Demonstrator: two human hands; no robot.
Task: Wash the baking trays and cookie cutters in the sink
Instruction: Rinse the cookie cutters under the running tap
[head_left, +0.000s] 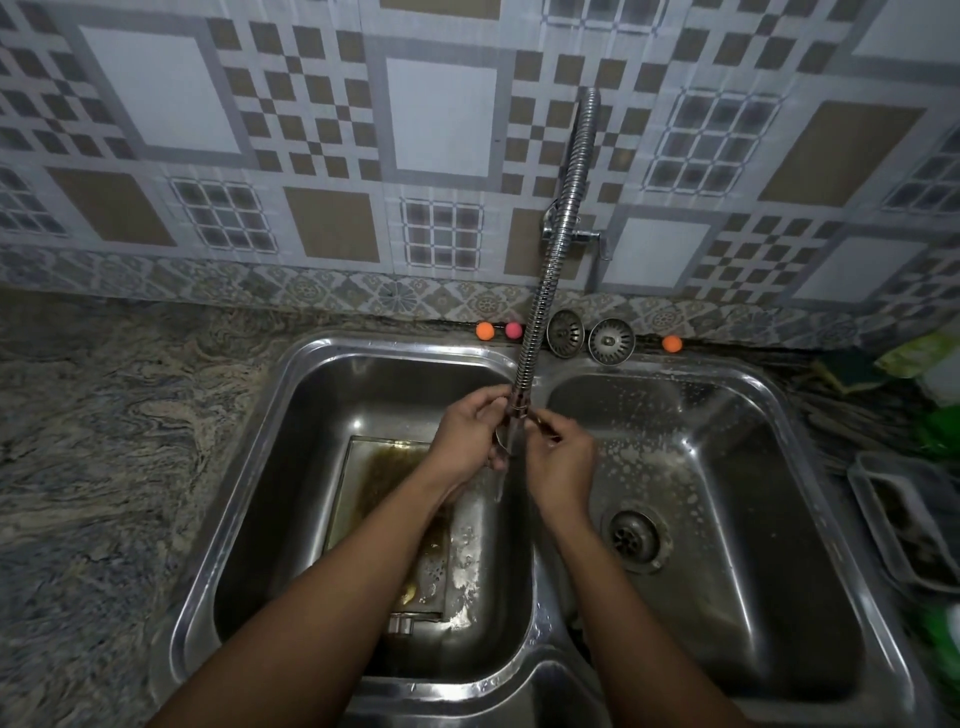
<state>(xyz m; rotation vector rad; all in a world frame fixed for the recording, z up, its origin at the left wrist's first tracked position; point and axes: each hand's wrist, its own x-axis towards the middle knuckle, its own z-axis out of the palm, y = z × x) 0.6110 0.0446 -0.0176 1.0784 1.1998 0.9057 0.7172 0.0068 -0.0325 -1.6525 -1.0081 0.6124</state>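
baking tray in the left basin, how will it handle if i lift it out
The baking tray looks like rigid metal, so it probably won't flex. Its brown film and wet patches suggest a slippery grip. It lies flat in the left basin, so lifting an edge may be awkward.

Your marbled stone counter (93, 441) carries a double steel sink (395, 344). A greasy baking tray (374, 478) lies flat in the basin at nine o'clock. On the back ledge at twelve o'clock sit an orange ball (484, 330), a pink ball (513, 329), a strainer plug (565, 332), a second strainer plug (611, 340) and another orange ball (671, 343). A blurred shallow tub (904, 525) rests at three o'clock.
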